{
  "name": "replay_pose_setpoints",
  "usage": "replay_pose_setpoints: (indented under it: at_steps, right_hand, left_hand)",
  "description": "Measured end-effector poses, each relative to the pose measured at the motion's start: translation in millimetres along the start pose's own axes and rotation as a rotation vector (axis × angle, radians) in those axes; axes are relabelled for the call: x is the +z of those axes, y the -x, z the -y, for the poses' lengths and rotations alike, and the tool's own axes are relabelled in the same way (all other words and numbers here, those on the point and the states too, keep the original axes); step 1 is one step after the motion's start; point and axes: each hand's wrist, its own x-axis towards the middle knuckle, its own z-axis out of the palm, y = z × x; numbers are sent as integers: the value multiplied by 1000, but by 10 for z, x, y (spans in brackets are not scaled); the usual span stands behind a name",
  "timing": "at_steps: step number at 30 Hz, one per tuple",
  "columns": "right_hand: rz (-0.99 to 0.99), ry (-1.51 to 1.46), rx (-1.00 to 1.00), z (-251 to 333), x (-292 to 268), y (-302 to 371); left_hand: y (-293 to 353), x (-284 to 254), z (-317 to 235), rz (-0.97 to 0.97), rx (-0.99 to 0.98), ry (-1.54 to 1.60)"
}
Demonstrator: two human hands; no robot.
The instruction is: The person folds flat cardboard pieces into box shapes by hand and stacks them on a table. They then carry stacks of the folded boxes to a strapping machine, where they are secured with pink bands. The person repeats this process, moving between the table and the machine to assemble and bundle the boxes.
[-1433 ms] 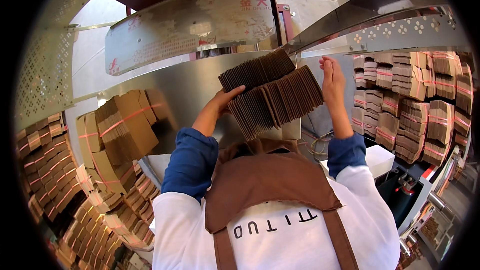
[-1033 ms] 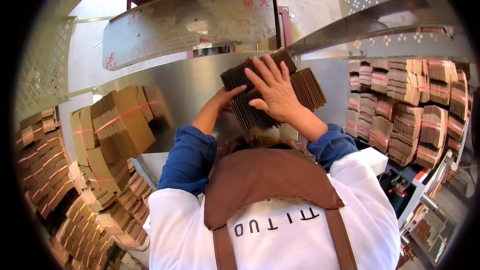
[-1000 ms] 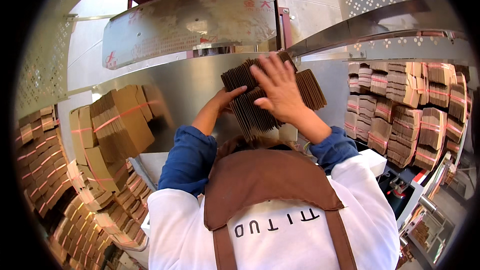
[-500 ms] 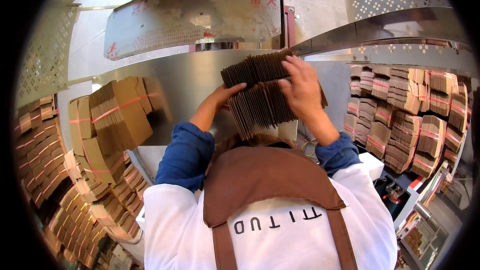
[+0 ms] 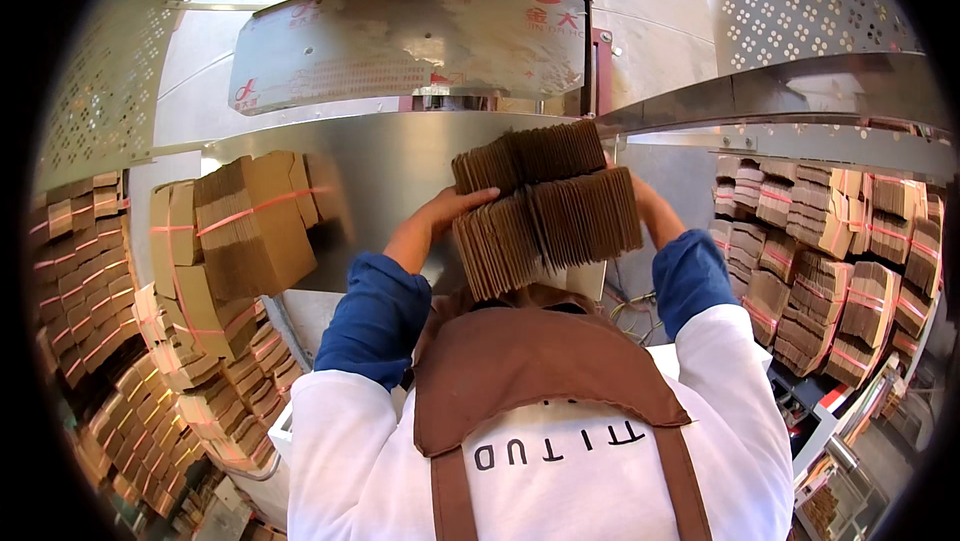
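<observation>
A thick stack of flat brown cardboard pieces (image 5: 585, 216), standing on edge in two rows, is between my hands above the metal table (image 5: 385, 166). My left hand (image 5: 452, 209) grips its left side, thumb lying over the front row and the other fingers mostly hidden. At the stack's right end, my right hand (image 5: 640, 186) is pressed around the side. The cardboard hides most of that hand, its fingers included.
A strapped cardboard bundle (image 5: 255, 226) rests at the table's left end. More bundles are piled at the left (image 5: 85, 276) and right (image 5: 790, 271). Beyond the table stands a machine with a metal cover plate (image 5: 400, 46); a metal rail (image 5: 780, 91) runs to the right.
My right hand has moved from the top of the stack down around its right end. The cardboard's right part now sits more evenly in line. The left hand keeps its hold.
</observation>
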Motion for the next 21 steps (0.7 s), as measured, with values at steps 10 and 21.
replay_pose_setpoints:
  at_steps: [10,21]
  right_hand:
    - [-377,362,-464,828,1440,347]
    - [-218,-255,-78,444,2328,166]
  left_hand:
    - [1119,-473,364,-252,467,-223]
    - [1406,-1338,1300,-307,603,-296]
